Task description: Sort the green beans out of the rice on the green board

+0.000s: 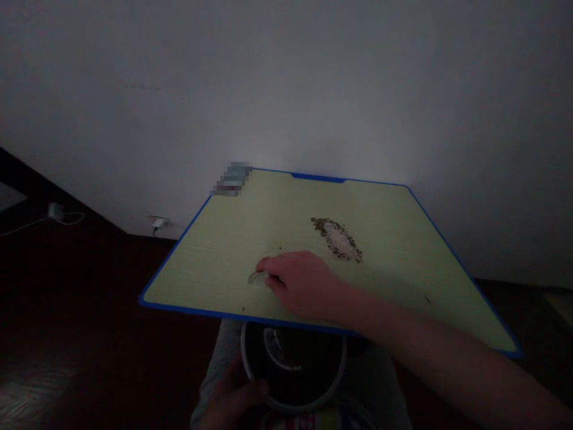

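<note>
My right hand [301, 283] is closed over the near left part of a pale yellow-green tabletop [380, 209] with a blue edge. Between its thumb and fingers it pinches a thin, pale, curved object [256, 276], mostly hidden by the fingers. Beyond my right wrist lies a small heap of white grains [339, 239], bordered by dark greenish bean-like grains [320, 224]. Down on my lap, below the table's near edge, is a round dark bowl [344, 365] with a light rim. My left hand [242, 394] grips its left side, dimly lit.
Stray dark grains [243, 309] lie on the tabletop near its front edge, and a small dark sliver [427, 299] at the right. A blurred-out item [233, 179] occupies the far left corner. Behind stands a pale wall [286, 89] with a plugged-in white adapter [159, 223].
</note>
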`<state>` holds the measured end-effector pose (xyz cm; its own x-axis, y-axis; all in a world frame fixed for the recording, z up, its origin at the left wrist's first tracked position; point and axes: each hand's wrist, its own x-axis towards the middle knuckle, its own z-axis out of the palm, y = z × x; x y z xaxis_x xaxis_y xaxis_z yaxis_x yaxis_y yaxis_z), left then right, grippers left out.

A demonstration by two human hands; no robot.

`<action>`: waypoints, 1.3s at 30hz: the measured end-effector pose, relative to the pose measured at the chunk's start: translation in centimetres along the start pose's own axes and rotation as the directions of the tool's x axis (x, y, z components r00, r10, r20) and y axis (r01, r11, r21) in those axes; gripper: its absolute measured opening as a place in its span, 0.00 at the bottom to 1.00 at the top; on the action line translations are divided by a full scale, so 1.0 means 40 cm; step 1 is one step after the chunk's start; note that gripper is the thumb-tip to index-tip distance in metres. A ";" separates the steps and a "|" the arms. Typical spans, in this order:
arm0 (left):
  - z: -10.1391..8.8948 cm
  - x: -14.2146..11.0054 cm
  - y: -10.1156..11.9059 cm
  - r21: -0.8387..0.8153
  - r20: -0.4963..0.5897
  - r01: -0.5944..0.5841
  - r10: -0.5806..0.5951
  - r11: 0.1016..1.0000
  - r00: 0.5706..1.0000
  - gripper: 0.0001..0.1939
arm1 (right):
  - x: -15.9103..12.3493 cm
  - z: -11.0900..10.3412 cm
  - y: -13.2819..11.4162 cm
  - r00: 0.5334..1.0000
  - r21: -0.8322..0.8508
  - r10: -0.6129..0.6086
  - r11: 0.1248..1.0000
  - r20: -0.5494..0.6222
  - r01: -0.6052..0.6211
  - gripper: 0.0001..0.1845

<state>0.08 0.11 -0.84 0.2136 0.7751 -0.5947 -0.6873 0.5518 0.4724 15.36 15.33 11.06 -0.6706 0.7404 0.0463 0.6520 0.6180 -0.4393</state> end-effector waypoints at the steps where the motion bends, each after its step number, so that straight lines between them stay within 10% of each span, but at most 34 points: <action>1: 0.000 -0.002 0.002 -0.002 0.004 -0.007 0.007 1.000 1.000 0.46 | 0.019 0.007 -0.007 1.000 -0.030 -0.024 0.999 0.016 0.025 0.12; 15: -0.040 -0.043 0.049 -0.038 -0.161 -0.014 0.008 0.999 0.987 0.35 | 0.099 0.048 -0.016 0.938 0.177 -0.284 0.952 0.200 0.251 0.15; 26: -0.022 -0.055 0.065 -0.023 -0.155 0.005 -0.009 1.000 0.988 0.37 | 0.009 -0.004 0.007 0.976 0.259 -0.155 0.959 0.154 0.112 0.14; 30: -0.027 -0.041 0.050 -0.031 -0.107 -0.001 -0.002 1.000 0.994 0.37 | 0.098 -0.066 0.100 0.995 0.198 0.066 0.979 -0.075 -0.050 0.12; 39: -0.013 -0.027 0.020 -0.059 -0.055 -0.077 0.074 0.995 0.996 0.45 | 0.247 -0.046 0.191 0.987 0.059 0.156 0.986 0.045 -0.158 0.14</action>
<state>-1.05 -0.47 -0.15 0.1236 0.7956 -0.5930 -0.7411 0.4714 0.4780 14.37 27.84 9.81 -0.5759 0.8151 -0.0628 0.7280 0.4765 -0.4929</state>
